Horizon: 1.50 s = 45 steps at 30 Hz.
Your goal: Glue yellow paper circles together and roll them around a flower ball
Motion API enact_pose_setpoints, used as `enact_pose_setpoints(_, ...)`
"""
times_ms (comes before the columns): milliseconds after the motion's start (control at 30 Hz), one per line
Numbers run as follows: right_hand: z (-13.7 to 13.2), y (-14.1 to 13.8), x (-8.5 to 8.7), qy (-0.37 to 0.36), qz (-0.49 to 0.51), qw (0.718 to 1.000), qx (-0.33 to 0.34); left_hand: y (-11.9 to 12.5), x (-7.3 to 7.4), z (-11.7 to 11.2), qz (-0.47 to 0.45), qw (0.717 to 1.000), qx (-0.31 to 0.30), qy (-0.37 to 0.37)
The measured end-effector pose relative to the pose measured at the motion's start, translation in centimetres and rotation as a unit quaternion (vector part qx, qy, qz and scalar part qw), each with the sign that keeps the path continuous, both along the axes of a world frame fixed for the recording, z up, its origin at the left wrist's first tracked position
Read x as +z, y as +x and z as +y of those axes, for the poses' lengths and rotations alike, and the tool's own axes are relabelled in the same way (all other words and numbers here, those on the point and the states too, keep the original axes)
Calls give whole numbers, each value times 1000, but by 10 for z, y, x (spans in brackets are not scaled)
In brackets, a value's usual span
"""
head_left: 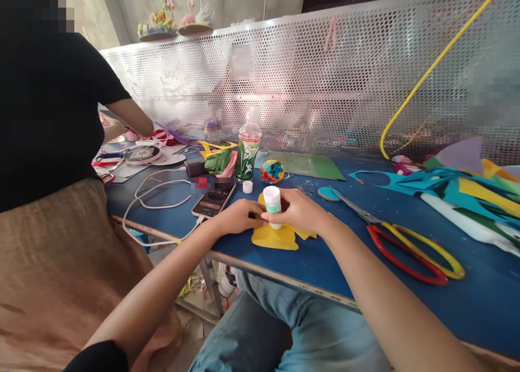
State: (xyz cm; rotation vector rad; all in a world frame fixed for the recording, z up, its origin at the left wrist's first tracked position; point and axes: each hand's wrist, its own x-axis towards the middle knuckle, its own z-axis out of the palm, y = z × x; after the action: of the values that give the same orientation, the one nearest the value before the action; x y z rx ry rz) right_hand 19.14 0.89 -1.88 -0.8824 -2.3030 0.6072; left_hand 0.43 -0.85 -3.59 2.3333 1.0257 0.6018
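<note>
My right hand (298, 210) is wrapped around a small white glue bottle (272, 200) with a green label, its tip pressed down on a yellow foam piece (275, 237) lying on the blue table (325, 258). My left hand (238, 215) rests with fingers curled on the left edge of that yellow piece, pinning it beside the bottle. A small white cap (247, 187) lies just behind my hands.
A phone (213, 200) on a white cable lies left of my hands. Behind stand a green drink bottle (248, 147) and a multicoloured ball (272, 171). Red-and-yellow scissors (400, 241) lie to the right, with foam scraps (459, 190) beyond. Another person (49, 144) works at the left.
</note>
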Motion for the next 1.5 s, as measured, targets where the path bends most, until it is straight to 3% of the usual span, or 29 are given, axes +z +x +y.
enact_pose_setpoints(267,-2,-6,-2,22,-8,1000,-5,-5,1,-4,-2,999,-6,34)
enact_pose_setpoints(500,2,-4,-1,47,-63,997,-26,-5,1,-2,-9,1000,-14,10)
enact_pose_setpoints(700,10,10,-2,56,-83,994,-43,-5,0,-2,21,999,21,29)
enact_pose_setpoints(800,16,21,1,48,-16,996,-79,-3,0,-2,38,997,16,72)
enact_pose_setpoints(967,23,32,7,66,153,972,-167,3,0,-4,66,986,-55,145)
enact_pose_setpoints(1167,27,30,2,85,114,977,-159,9,1,-10,123,976,-80,160)
enact_pose_setpoints(1400,30,31,0,84,102,976,-171,12,9,-18,245,943,-113,193)
enact_pose_setpoints(1500,29,32,0,79,100,978,-166,9,13,-24,234,950,-112,174)
